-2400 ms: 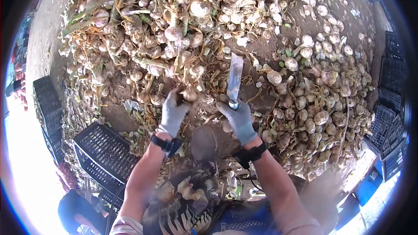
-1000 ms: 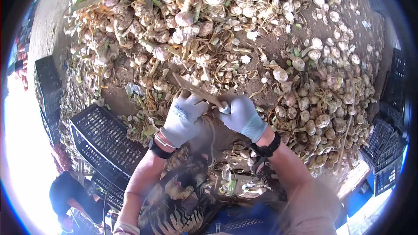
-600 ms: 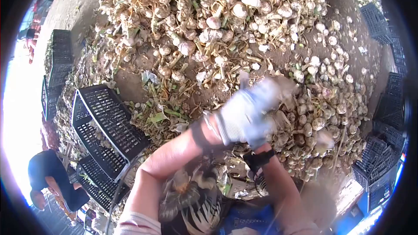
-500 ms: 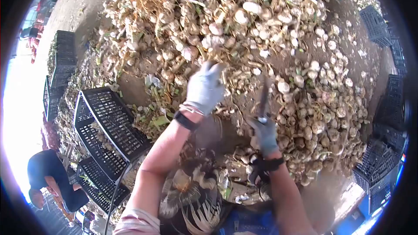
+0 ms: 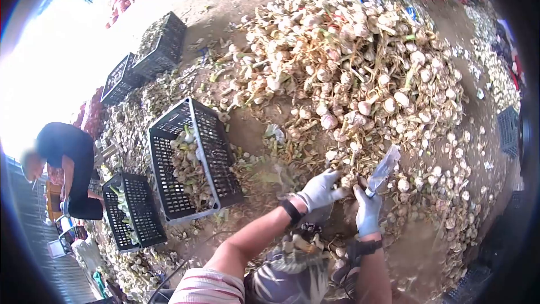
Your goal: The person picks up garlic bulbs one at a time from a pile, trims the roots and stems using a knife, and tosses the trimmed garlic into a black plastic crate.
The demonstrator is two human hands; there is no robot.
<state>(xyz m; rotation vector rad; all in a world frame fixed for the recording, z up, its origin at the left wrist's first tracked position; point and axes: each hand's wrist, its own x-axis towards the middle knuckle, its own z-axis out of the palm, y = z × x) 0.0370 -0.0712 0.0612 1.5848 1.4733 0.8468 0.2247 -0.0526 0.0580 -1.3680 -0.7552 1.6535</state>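
Grey-gloved right hand point(image 5: 368, 211) clenches a knife point(image 5: 383, 169), blade pointing to one o'clock. Left hand point(image 5: 320, 189), fingers loosely spread, touches garlic point(image 5: 344, 181) at the pile's point(image 5: 360, 67) six-o'clock edge; black crate point(image 5: 191, 160) at nine o'clock.

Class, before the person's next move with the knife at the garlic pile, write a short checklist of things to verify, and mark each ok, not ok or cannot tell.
1. Right hand grips the knife firmly: ok, closed round the handle.
2. Blade points away from the left hand: ok, it angles up and right.
3. Both hands gloved: ok.
4. Left hand holds a garlic bulb: cannot tell.
5. Black crate within view and not full: ok.
6. Other person well clear of the blade: ok.
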